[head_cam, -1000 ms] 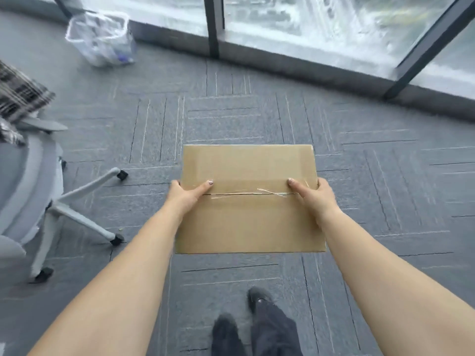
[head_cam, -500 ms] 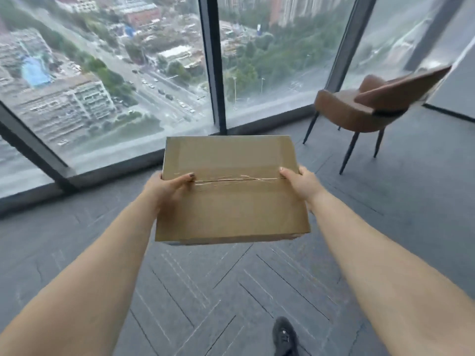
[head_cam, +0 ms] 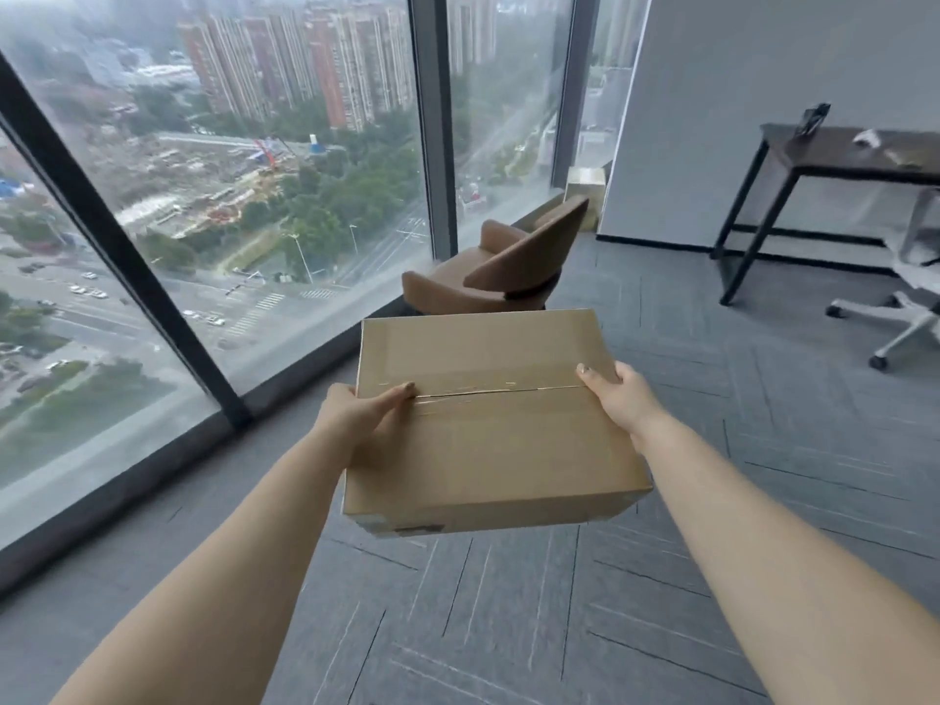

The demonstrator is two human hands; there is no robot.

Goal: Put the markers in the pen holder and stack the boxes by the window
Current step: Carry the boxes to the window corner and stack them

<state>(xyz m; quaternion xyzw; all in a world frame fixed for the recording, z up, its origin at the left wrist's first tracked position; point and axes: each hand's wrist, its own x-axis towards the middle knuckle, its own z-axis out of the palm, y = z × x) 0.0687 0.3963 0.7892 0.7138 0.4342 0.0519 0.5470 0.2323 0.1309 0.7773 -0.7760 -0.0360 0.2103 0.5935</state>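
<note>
Cardboard box (head_cam: 488,424) mid-frame, held level above the carpet, near the window (head_cam: 229,195). Left grip (head_cam: 356,414) and right grip (head_cam: 618,399) each clasp a side edge, thumbs on top by the seam, likely to balance the load. Second box (head_cam: 585,193) upper right by the glass: probable stack site.

There are two cardboard boxes: the carried box (head_cam: 488,445) and the corner box (head_cam: 585,193) far off by the glass. Two hands show, the left hand (head_cam: 356,414) and the right hand (head_cam: 618,399). There are two chairs, one brown armchair (head_cam: 508,267) and one white office chair (head_cam: 910,318), and one dark table (head_cam: 834,155).
</note>
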